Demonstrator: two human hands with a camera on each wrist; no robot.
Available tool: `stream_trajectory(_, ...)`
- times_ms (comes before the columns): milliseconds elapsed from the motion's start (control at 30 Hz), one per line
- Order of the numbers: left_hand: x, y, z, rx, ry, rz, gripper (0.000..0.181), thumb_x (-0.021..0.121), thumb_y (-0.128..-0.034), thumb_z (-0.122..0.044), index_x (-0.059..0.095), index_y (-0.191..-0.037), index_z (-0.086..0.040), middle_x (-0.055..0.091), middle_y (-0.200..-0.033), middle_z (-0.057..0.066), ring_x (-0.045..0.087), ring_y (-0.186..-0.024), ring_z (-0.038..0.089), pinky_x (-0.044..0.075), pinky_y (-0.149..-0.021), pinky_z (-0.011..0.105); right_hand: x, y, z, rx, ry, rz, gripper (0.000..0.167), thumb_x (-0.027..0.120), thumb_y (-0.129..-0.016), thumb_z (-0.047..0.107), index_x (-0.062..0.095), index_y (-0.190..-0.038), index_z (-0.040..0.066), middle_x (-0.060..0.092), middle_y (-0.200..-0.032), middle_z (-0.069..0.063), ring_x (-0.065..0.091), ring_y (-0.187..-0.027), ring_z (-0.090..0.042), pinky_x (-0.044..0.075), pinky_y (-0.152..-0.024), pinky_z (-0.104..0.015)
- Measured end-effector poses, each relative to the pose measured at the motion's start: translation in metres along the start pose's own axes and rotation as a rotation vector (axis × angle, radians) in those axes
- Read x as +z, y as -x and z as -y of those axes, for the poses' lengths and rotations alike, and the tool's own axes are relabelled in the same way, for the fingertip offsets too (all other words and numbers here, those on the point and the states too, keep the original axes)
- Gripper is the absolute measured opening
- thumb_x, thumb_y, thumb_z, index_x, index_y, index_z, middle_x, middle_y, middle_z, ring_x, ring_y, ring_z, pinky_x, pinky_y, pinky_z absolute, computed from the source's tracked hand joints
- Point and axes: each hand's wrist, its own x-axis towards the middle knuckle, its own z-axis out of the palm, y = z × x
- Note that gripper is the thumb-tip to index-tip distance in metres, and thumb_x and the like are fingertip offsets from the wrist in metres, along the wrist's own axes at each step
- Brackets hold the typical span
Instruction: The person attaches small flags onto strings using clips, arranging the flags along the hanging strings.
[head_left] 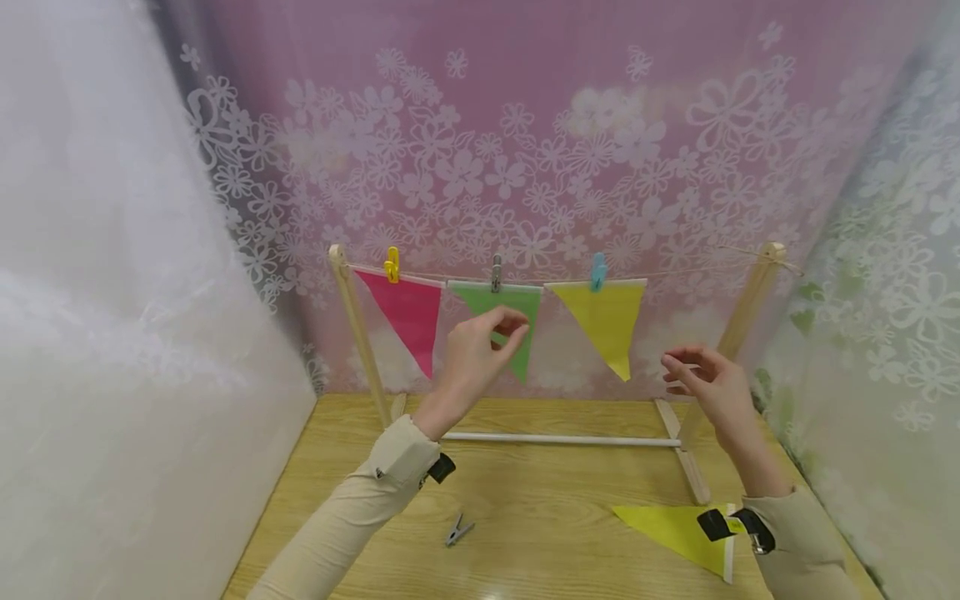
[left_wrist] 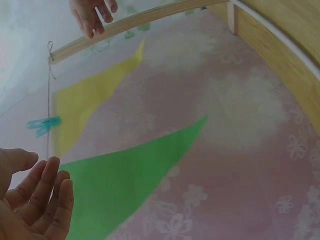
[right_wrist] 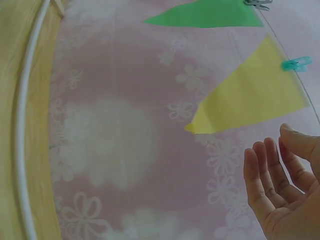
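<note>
A pink pennant (head_left: 411,315), a green pennant (head_left: 525,346) and a yellow pennant (head_left: 603,321) hang in a row from a string (head_left: 682,269). A yellow clothespin (head_left: 392,265), a grey clothespin (head_left: 496,273) and a light-blue clothespin (head_left: 597,272) clip them there. In the head view my left hand (head_left: 480,346) is in front of the green pennant, partly covering it; its fingers are loosely bent and hold nothing. My right hand (head_left: 712,383) hovers right of the yellow pennant, fingers relaxed, with nothing between them. In the right wrist view it lies apart from that pennant.
Wooden posts (head_left: 358,342) at either end carry the string, joined low by a white rod (head_left: 562,439). On the wooden table (head_left: 540,542) lie a loose grey clothespin (head_left: 458,530) and another yellow pennant (head_left: 675,533), partly under the right wrist. Flowered curtains (head_left: 525,125) surround the table.
</note>
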Motion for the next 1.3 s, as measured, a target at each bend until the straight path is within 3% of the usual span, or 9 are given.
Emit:
stream_trajectory(167,0.013,0.030,0.028,-0.059,0.008,0.015,0.014,0.069,-0.0987,-0.019,0.075,-0.108,-0.010,0.075,-0.094,-0.002,0.071,-0.082,0.011,0.060,-0.070,0.028,0.001,0.017,-0.021,0.043,-0.052,-0.006,0.022,0.066,-0.100,0.012,0.066,-0.116,-0.002,0.071,-0.093,0.015,0.069,-0.079,-0.003,0.060,-0.069,-0.021)
stream_trajectory(267,0.023,0.051,0.046,-0.086,0.004,0.024,0.013,0.069,-0.0990,-0.020,0.076,-0.106,-0.011,0.075,-0.092,-0.001,0.071,-0.081,0.011,0.058,-0.067,0.023,0.004,0.028,-0.034,0.071,-0.049,-0.016,0.017,0.066,-0.100,0.012,0.067,-0.113,0.002,0.071,-0.092,0.016,0.069,-0.079,-0.004,0.060,-0.069,-0.022)
stream_trajectory(433,0.042,0.086,0.072,-0.154,-0.035,0.054,0.015,0.069,-0.0989,-0.025,0.077,-0.104,-0.013,0.074,-0.088,-0.002,0.070,-0.078,0.010,0.054,-0.060,0.017,0.005,0.043,-0.052,0.139,-0.062,-0.047,0.021,0.066,-0.100,0.012,0.066,-0.114,-0.004,0.071,-0.088,0.014,0.069,-0.076,-0.005,0.060,-0.068,-0.024)
stream_trajectory(600,0.057,0.123,0.094,-0.240,-0.071,0.092,0.016,0.070,-0.0981,-0.027,0.076,-0.105,-0.014,0.074,-0.088,-0.002,0.070,-0.078,0.013,0.056,-0.064,0.025,0.005,0.056,-0.065,0.190,-0.135,-0.076,0.021,0.065,-0.100,0.011,0.065,-0.115,-0.004,0.072,-0.086,0.012,0.070,-0.077,-0.006,0.061,-0.068,-0.025)
stream_trajectory(767,0.066,0.160,0.114,-0.337,-0.115,0.152,0.029,0.074,-0.0945,-0.026,0.070,-0.113,-0.004,0.073,-0.099,0.009,0.070,-0.083,0.023,0.057,-0.067,0.033,0.002,0.071,-0.082,0.219,-0.137,-0.101,0.020,0.065,-0.100,0.009,0.065,-0.114,-0.006,0.073,-0.088,0.013,0.070,-0.077,-0.006,0.061,-0.066,-0.024)
stream_trajectory(1000,0.071,0.198,0.130,-0.413,-0.136,0.245,0.035,0.077,-0.0911,-0.028,0.068,-0.106,0.002,0.071,-0.095,0.013,0.069,-0.079,0.026,0.056,-0.064,0.033,-0.013,0.097,-0.113,0.278,0.123,-0.151,0.027,0.065,-0.101,0.016,0.066,-0.114,-0.008,0.067,-0.089,0.023,0.067,-0.073,0.001,0.060,-0.063,-0.024)
stream_trajectory(1200,0.071,0.220,0.140,-0.483,-0.168,0.339,0.039,0.080,-0.0875,-0.032,0.067,-0.101,0.003,0.068,-0.085,0.008,0.063,-0.069,0.018,0.053,-0.058,0.029,-0.025,0.117,-0.138,0.351,0.301,-0.114,0.035,0.067,-0.100,0.018,0.065,-0.119,-0.012,0.074,-0.099,-0.009,0.066,-0.071,0.000,0.061,-0.063,-0.029)
stream_trajectory(1300,0.072,0.229,0.142,-0.512,-0.190,0.390,0.041,0.083,-0.0848,-0.034,0.065,-0.097,0.001,0.060,-0.076,0.002,0.053,-0.062,0.012,0.045,-0.051,0.025,-0.028,0.128,-0.147,0.395,0.407,-0.063,0.037,0.067,-0.100,0.022,0.066,-0.120,-0.009,0.073,-0.106,-0.020,0.071,-0.075,-0.009,0.061,-0.064,-0.028)
